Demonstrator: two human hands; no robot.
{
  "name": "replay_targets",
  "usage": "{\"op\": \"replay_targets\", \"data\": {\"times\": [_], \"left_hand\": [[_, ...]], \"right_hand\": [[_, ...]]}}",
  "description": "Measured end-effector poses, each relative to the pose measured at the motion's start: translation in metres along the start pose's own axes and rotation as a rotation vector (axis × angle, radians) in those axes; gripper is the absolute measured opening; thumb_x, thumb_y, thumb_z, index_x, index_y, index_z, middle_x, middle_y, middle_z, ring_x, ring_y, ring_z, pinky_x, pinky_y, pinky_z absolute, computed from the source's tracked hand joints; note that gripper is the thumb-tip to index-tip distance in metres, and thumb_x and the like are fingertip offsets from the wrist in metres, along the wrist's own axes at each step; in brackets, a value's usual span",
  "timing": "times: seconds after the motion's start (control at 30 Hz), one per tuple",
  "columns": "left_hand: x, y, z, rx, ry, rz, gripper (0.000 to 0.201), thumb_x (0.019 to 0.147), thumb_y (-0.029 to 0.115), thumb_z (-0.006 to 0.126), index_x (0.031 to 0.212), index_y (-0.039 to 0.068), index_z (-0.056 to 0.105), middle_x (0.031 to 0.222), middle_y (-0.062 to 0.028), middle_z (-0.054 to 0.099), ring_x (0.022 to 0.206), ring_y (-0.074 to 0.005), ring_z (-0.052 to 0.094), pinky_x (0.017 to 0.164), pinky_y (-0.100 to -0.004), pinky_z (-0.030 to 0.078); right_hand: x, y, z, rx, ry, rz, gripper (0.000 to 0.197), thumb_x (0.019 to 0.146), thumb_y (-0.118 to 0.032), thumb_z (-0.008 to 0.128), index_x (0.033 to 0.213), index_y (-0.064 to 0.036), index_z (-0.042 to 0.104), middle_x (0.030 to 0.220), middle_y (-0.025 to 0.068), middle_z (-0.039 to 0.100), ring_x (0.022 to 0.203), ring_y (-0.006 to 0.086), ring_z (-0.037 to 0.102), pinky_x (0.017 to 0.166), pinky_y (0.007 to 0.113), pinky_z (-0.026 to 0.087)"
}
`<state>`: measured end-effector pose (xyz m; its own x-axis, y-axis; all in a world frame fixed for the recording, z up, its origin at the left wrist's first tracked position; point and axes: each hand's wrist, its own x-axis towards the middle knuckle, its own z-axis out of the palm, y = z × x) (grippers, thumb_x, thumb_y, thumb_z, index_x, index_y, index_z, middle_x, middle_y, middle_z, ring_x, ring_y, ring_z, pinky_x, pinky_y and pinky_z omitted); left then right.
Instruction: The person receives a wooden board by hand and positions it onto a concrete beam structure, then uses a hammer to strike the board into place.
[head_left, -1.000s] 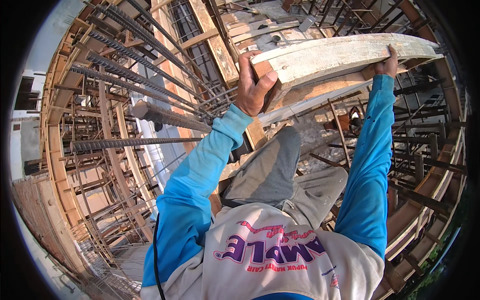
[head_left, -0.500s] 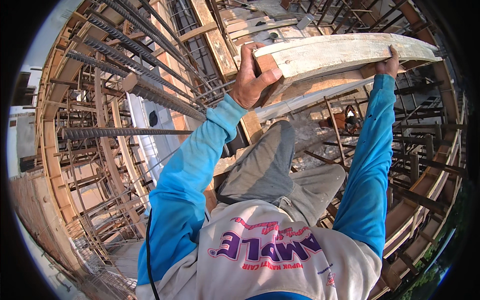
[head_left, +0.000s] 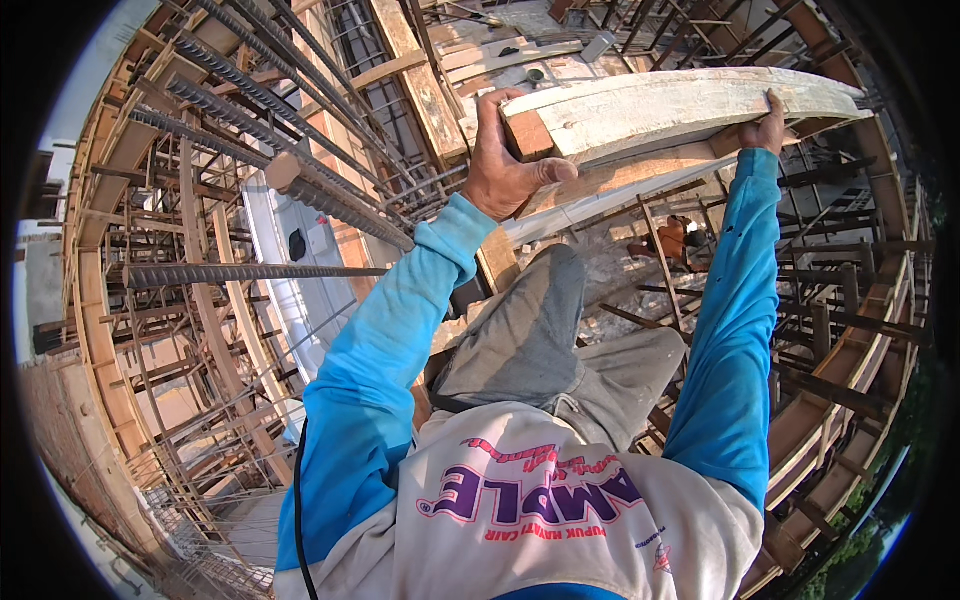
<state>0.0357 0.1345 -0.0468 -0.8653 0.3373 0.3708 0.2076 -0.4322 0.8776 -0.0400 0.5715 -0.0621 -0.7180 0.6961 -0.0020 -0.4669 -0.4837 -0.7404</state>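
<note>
Curved timber framework rings us on both sides, poles and boards crowding up beneath the right hand's grip; the rim cuts it off. Left of the left grip runs a white beam, partly behind bars and sleeve. Between the grips, spanning them, is a curved timber form, pale on its upper face; its far end tapers past the right hand, where we lose the detail among the framework. Our bent legs sit below the left grip. Ribbed steel bars slant up just left of that grip, in the way on that side, as does a speckled plank above-left.

Left hand: spread wide about the form's near end, thumb out by the lower corner, some fingertips hidden; whether it clamps or only braces, we cannot tell. Right hand: closed on the lower edge, one finger up the pale face, thumb unseen. Below and left of it, an orange-brown shape, too small to make out. Above, between the grips, a small grey block.
</note>
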Motion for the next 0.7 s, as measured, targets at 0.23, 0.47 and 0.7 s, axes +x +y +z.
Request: {"op": "replay_targets", "data": {"times": [0.23,0.47,0.7], "left_hand": [[0.010,-0.027,0.005,0.290,0.376,0.248,0.058,0.082,0.043,0.059,0.117,0.001,0.039,0.105,-0.0134,0.047,0.096,-0.0210,0.050,0.084,-0.0369,0.044],[0.004,-0.035,0.008,0.374,0.374,0.217,0.066,0.079,0.050,0.056,0.117,-0.001,0.037,0.106,-0.0150,0.044,0.098,-0.0243,0.048,0.087,-0.0402,0.042],[-0.003,-0.040,-0.009,0.546,0.253,0.374,0.099,0.065,0.068,0.071,0.126,0.000,0.033,0.116,-0.0136,0.038,0.111,-0.0283,0.045,0.093,-0.0437,0.044]], "right_hand": [[0.012,0.027,0.012,0.124,-0.046,-0.145,0.060,0.072,-0.010,0.072,0.120,-0.0001,0.038,0.106,0.0153,0.055,0.094,0.0297,0.059,0.084,0.046,0.050],[0.000,0.026,0.005,0.170,-0.004,-0.245,0.063,0.072,-0.011,0.071,0.119,-0.0005,0.030,0.111,0.0181,0.049,0.100,0.0290,0.055,0.088,0.044,0.048],[-0.021,0.019,0.016,0.167,0.067,-0.194,0.063,0.072,-0.012,0.070,0.117,-0.0009,0.027,0.110,0.0191,0.048,0.100,0.0281,0.054,0.088,0.043,0.048]]}}
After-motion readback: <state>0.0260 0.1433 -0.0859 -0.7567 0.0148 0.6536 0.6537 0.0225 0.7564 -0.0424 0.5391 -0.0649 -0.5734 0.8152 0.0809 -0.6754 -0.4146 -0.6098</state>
